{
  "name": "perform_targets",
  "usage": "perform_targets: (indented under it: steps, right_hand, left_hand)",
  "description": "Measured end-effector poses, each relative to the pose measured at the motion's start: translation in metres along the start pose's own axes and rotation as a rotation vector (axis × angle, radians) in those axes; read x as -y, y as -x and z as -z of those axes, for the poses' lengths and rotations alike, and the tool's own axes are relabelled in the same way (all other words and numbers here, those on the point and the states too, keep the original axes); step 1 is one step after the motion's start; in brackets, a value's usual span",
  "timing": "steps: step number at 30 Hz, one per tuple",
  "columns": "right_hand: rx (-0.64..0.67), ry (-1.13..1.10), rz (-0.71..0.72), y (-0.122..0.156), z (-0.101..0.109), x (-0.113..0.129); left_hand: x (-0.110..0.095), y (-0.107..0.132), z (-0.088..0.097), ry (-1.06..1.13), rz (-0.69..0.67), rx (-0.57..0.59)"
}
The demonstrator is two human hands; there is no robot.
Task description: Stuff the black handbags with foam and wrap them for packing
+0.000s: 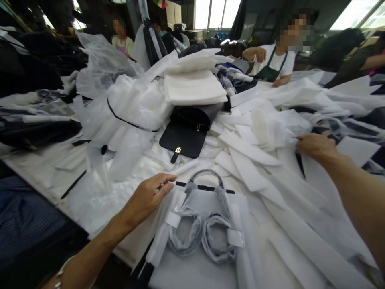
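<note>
In front of me lies a handbag [207,237] wrapped in translucent white sheeting, its dark handle [207,173] arching up at the far edge. Two coiled straps [188,237] in clear plastic rest on top, with white foam strips bound beside them. At the bag's upper left corner is my left hand [155,188], its fingers stretched out and the thumb slightly apart, nothing gripped. Far out to the right, my right hand [317,146] is closed at the edge of a translucent white packing sheet [290,124] in the pile. Its fingertips are partly hidden.
A black flap bag [185,138] with a gold clasp lies beyond, under stacked white foam sheets [195,86]. Loose foam strips [249,150] cover the right side; plastic bags [132,104] heap at left. A co-worker in a green apron [270,68] stands across the table.
</note>
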State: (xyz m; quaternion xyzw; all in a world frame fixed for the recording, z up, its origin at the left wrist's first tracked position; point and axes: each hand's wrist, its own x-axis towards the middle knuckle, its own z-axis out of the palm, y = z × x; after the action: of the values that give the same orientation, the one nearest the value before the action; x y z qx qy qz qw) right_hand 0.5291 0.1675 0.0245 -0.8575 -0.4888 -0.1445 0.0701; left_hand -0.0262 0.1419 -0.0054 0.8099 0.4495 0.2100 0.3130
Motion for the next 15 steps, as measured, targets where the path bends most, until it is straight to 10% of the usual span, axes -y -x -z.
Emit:
perform_targets:
  steps: [5, 8, 15]
  right_hand:
    - [0.001, -0.036, -0.001, 0.024, 0.028, 0.004]
    - [-0.035, -0.065, -0.017, 0.052, 0.061, -0.002]
    - [0.180, -0.101, -0.082, 0.173, 0.113, -0.052]
  left_hand:
    - [-0.017, -0.032, -0.008, -0.092, -0.049, 0.001]
    - [-0.021, -0.062, -0.018, -0.116, -0.032, 0.200]
    - [-0.012, -0.103, -0.038, -0.082, -0.003, 0.448]
